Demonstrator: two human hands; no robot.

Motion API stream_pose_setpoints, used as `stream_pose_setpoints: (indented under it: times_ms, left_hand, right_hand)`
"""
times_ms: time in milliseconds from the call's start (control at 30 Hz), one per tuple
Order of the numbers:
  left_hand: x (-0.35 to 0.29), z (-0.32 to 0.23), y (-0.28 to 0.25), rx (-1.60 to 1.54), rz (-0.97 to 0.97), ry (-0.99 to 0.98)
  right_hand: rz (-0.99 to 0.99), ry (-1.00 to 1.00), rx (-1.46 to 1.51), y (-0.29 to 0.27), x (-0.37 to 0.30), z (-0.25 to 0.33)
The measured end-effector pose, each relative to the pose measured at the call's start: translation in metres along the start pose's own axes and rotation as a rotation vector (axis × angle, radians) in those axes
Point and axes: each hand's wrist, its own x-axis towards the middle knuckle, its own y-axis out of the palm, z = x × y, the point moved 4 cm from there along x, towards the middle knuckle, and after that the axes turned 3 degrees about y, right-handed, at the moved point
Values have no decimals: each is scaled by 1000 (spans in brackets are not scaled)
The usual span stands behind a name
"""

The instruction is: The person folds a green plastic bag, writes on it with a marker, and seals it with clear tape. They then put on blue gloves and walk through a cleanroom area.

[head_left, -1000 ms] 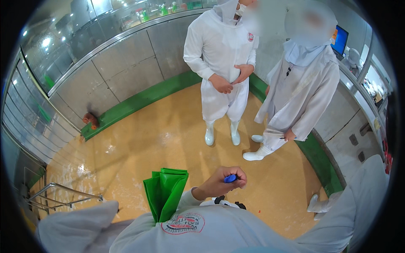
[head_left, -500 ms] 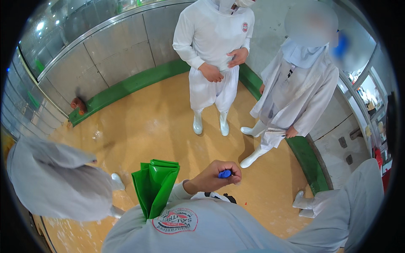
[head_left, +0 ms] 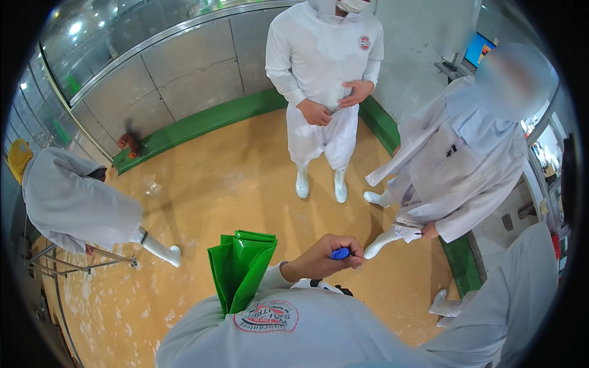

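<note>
My left hand [head_left: 325, 256] is held out in front of my chest, its fingers curled closed around a small blue object [head_left: 340, 253]. Only the blue end shows, so its kind is unclear. A folded, glossy green plastic sheet [head_left: 242, 270] stands up against my left arm and chest, tucked in beside the sleeve. At the lower right, a large pale sleeve [head_left: 515, 288] rises toward the rim; it looks like my right arm, and no right hand shows. Under my left hand, part of a white and black item [head_left: 322, 284] peeks out.
A person in white [head_left: 325, 67] stands ahead, hands at the waist. Another in a white coat [head_left: 472, 159] is at right, holding papers. At left, a person in white [head_left: 80, 196] bends near a metal frame [head_left: 80, 267]. A green curb [head_left: 202, 126] borders the yellow floor [head_left: 227, 190].
The view has shifted, so my hand and the green sheet sit slightly further right. The person at left has moved away from me, uncovering a metal frame. My left hand keeps its grip.
</note>
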Motion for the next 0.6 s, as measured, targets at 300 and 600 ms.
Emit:
stream_pose_setpoints:
  times_ms: [300, 600]
  left_hand:
    - [-7, -2, -12, -36, -151, -31]
    - [-20, -44, -29, -42, -561, 166]
  right_hand:
    - [59, -121, 400, 54, -49, 56]
    - [791, 298, 740, 175, -187, 49]
